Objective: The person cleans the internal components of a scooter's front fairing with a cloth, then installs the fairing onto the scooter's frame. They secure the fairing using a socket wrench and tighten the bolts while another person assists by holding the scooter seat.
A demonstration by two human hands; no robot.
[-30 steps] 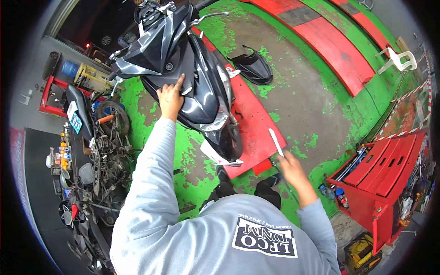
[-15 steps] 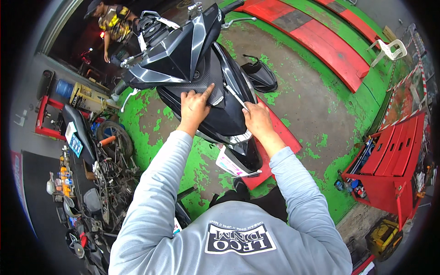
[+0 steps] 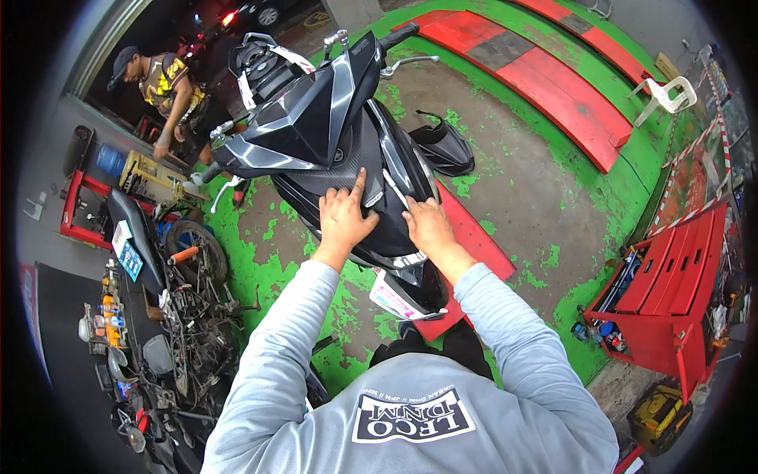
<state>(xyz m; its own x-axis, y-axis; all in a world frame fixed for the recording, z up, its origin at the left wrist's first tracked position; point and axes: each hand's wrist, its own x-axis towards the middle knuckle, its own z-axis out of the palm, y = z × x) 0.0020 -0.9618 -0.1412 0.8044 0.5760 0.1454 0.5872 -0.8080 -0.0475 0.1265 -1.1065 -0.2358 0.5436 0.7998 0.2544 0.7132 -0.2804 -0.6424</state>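
Note:
A black and grey scooter [image 3: 395, 237] stands in front of me, its nose toward me. My left hand [image 3: 344, 220] rests on the textered dark front panel [image 3: 347, 170], index finger stretched along it and thumb apart, holding nothing. Beside it, my right hand [image 3: 430, 227] is closed round a slim silver tool [image 3: 397, 189]. The tool's far end meets the edge between the panel and the glossy side fairing; its exact tip and kind are hard to make out.
At the left a stripped motorcycle [image 3: 189, 316] stands near another person [image 3: 162, 91]. A loose black fairing piece [image 3: 444, 146] lies on the floor beyond the scooter. Red ramps [image 3: 537, 83], a white plastic chair [image 3: 669, 96] and a red tool cabinet [image 3: 659, 276] are at the right.
The view has shifted, so the scooter sits slightly lower. Both hands stay on the scooter's front, with the tool still in my right hand. The person at far left has come further into view, bending down.

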